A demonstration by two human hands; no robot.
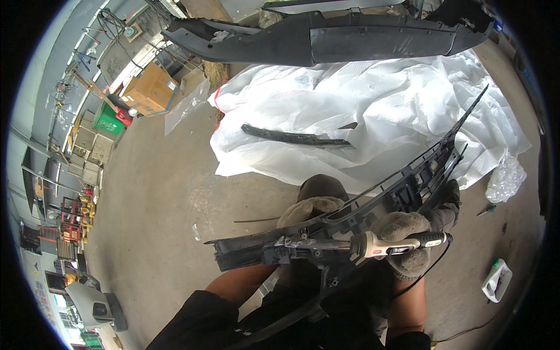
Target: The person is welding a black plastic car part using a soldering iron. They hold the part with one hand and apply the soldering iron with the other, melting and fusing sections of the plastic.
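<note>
My left hand (308, 209), in a grey knit glove, grips the upper rim of a black plastic car bumper grille (393, 192) that lies slantwise across my lap. My right hand (404, 245), gloved too, is closed around a corded, cream and black handheld plastic welding or soldering tool (380, 246). The tool's metal shaft points left and its tip is over the grille's left part, near a scuffed bracket; whether it touches cannot be told. A narrow black plastic strip (297, 138) lies apart on white plastic sheeting (393, 105) in front of me.
A large dark bumper (341, 41) spans the far side behind the sheeting. Crumpled clear wrap (505, 179) and a white plastic jug (497, 281) are at right. A cardboard box (151, 89) and a green bin (107, 119) stand at left. The tool's cord runs down by my right arm.
</note>
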